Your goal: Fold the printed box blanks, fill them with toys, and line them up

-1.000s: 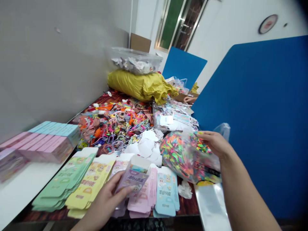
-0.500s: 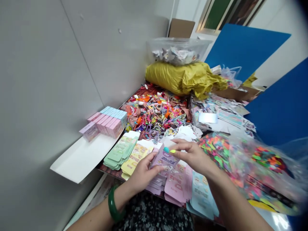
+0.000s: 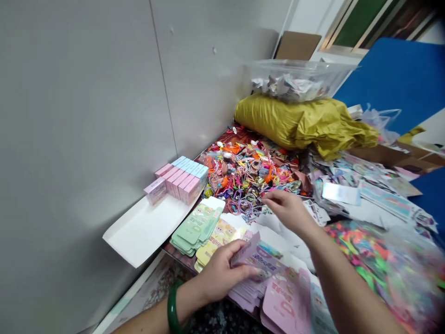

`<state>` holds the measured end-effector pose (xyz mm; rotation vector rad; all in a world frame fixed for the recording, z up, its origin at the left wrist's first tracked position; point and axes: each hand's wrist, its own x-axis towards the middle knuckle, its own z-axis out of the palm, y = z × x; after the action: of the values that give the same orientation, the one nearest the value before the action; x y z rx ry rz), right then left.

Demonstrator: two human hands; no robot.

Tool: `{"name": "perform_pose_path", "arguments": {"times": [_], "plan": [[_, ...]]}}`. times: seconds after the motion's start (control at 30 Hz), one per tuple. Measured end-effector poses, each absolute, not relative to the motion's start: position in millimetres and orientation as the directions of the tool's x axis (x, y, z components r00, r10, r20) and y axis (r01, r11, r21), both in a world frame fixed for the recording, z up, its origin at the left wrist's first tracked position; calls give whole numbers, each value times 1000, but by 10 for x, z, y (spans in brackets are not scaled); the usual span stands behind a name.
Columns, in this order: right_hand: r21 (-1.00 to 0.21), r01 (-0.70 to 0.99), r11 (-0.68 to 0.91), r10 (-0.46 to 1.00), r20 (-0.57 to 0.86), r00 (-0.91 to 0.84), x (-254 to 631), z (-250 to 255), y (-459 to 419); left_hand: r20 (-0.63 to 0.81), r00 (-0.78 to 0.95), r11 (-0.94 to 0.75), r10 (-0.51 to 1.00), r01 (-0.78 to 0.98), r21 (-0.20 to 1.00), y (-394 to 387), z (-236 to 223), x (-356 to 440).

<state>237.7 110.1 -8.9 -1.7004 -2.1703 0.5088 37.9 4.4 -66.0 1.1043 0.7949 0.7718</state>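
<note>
While both forearms enter from the bottom edge, a grey wall panel (image 3: 86, 116) is seen filling the left side and a blue board (image 3: 392, 79) the upper right; a patterned table top (image 3: 182, 257) runs along the wall. A clear plastic tub (image 3: 295, 81) of paper scraps is seated on a yellow sack (image 3: 302, 123); a heap of hair ties (image 3: 250, 174) is spread behind the hands; pink and blue boxes (image 3: 177, 181) are stacked on a white card sheet (image 3: 146, 229); green box blanks (image 3: 196, 229) and pink box blanks (image 3: 285, 299) lie in front. A lilac box blank (image 3: 255, 257) is gripped between thumb and fingers of the left hand (image 3: 222, 273), a jade bangle (image 3: 172, 308) being worn on that wrist; the right hand (image 3: 287, 211) is held half open with fingers curled, nothing seen in its grasp, just over the hair-tie heap's near edge.
</note>
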Motion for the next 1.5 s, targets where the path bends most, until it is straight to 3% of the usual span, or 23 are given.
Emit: {"name": "perform_pose_path", "arguments": {"times": [0.1,0.3,0.5,0.7,0.93,1.1,1.2,1.5], "plan": [[-342,884,320,942,16,-335,2127,-452,1410,-183,514,290,838,-136,947,22,-673,373],[-352,842,409,897,-14,-442,1887,-865,1696,-224,530,343,818,-137,929,12,-687,308],[-563,792,237,956,-11,-294,2089,-701,1892,-215,488,332,846,-166,928,64,-647,225],[-799,597,79,976,-59,-207,2308,-259,1775,-182,466,276,866,-142,951,169,-619,213],[-943,332,-5,978,-74,-194,2470,339,1328,-156,376,230,913,-160,960,241,-732,271],[-964,255,79,978,26,-206,2496,634,972,-128,353,192,927,-152,970,267,-736,432],[-959,267,95,974,34,-226,2527,722,801,-129,387,221,913,-203,954,277,-664,547],[-853,518,69,972,-59,-227,2766,705,447,-129,471,282,873,-270,921,274,-453,855]]}}
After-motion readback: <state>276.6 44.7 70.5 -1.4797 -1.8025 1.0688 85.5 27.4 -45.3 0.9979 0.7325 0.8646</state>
